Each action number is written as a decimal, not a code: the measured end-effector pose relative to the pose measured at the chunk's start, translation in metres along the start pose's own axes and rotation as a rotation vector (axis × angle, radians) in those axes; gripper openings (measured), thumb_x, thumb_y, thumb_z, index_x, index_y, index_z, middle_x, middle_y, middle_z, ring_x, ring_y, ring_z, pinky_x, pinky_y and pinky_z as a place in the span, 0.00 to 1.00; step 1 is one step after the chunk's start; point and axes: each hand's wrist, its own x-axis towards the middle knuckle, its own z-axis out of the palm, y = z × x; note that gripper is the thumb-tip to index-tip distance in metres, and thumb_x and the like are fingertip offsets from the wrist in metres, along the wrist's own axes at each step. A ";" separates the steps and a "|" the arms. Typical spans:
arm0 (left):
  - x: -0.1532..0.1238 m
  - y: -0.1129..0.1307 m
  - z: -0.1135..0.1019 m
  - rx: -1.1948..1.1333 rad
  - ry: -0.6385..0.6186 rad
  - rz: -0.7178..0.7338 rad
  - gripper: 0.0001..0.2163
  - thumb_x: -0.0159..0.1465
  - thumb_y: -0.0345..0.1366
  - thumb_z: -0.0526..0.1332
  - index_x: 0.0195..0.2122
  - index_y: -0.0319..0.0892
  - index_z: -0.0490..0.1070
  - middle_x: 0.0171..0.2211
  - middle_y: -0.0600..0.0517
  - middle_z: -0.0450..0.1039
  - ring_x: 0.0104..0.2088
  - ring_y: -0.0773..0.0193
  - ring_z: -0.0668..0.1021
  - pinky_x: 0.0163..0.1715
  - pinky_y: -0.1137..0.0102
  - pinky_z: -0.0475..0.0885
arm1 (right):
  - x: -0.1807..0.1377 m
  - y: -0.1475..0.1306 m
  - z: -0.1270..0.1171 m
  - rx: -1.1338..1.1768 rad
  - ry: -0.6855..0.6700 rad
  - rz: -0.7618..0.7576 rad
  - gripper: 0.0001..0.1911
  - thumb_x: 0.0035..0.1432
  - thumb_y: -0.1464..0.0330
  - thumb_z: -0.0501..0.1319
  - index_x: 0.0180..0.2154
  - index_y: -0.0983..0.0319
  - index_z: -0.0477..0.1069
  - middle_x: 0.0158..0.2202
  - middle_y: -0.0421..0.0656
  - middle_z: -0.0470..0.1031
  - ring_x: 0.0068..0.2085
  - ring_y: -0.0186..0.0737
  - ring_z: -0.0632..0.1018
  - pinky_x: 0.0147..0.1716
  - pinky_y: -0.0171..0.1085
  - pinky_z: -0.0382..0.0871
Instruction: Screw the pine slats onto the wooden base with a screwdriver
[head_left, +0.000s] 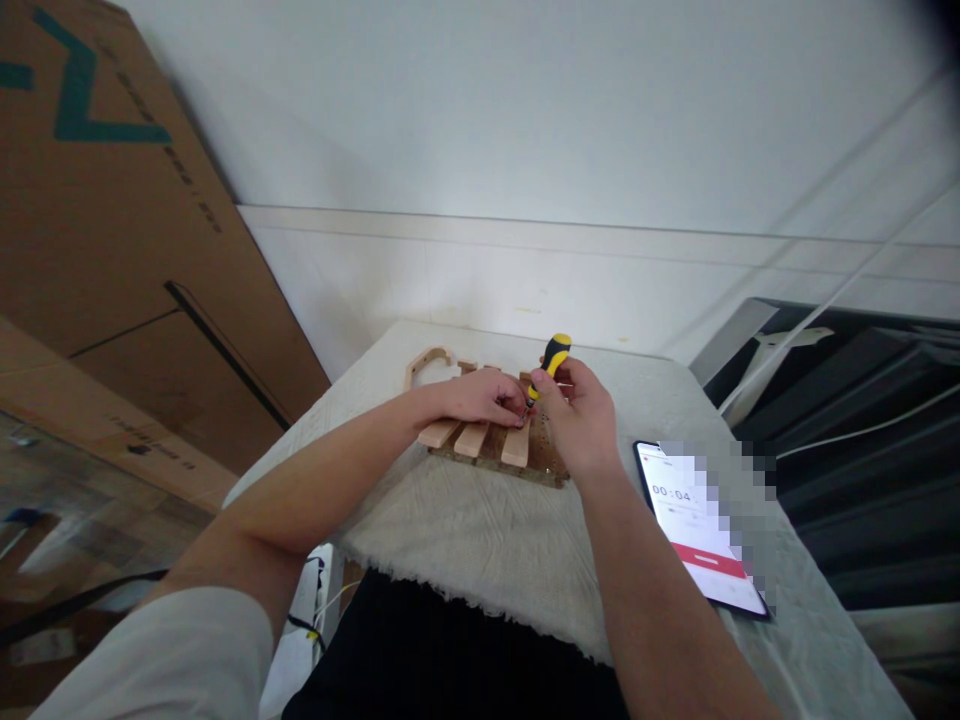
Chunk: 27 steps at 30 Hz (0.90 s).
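A yellow and black screwdriver (553, 357) is gripped in my right hand (587, 408), tilted with its tip pointing down and to the left. Its tip meets one of the pale wooden slats (516, 447) close to the fingers of my left hand (489, 396). Those left fingers are pressed together at the tip; whatever they pinch is too small to make out. Several slats lie side by side on a darker brown board (495, 467), partly covered by both hands. Behind my left hand rests a curved wooden piece (421, 364).
A cream cloth with a frayed edge covers the table (480, 515). To the right lies a phone (694, 540) showing a timer. A large cardboard box (142, 220) stands at the left, a white wall (525, 130) behind, and dark folded material (862, 430) at the far right.
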 end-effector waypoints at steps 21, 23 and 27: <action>0.000 0.000 0.000 0.002 -0.025 -0.031 0.07 0.60 0.34 0.63 0.27 0.36 0.74 0.23 0.55 0.70 0.24 0.72 0.69 0.27 0.77 0.61 | 0.001 0.001 0.001 0.017 -0.061 0.080 0.17 0.53 0.56 0.63 0.39 0.61 0.71 0.35 0.43 0.76 0.33 0.39 0.74 0.36 0.41 0.68; 0.000 0.000 -0.001 -0.001 -0.013 -0.021 0.06 0.59 0.32 0.64 0.27 0.35 0.74 0.23 0.55 0.71 0.25 0.72 0.70 0.28 0.77 0.62 | 0.001 0.000 0.000 0.076 -0.103 0.087 0.16 0.55 0.57 0.61 0.40 0.61 0.73 0.36 0.44 0.77 0.35 0.40 0.75 0.39 0.42 0.68; -0.001 0.001 0.000 0.013 -0.023 -0.014 0.07 0.60 0.32 0.63 0.27 0.35 0.75 0.22 0.55 0.71 0.24 0.72 0.69 0.28 0.77 0.61 | 0.001 -0.001 -0.004 0.120 -0.146 0.088 0.14 0.56 0.62 0.58 0.42 0.60 0.75 0.38 0.43 0.78 0.36 0.40 0.76 0.39 0.42 0.69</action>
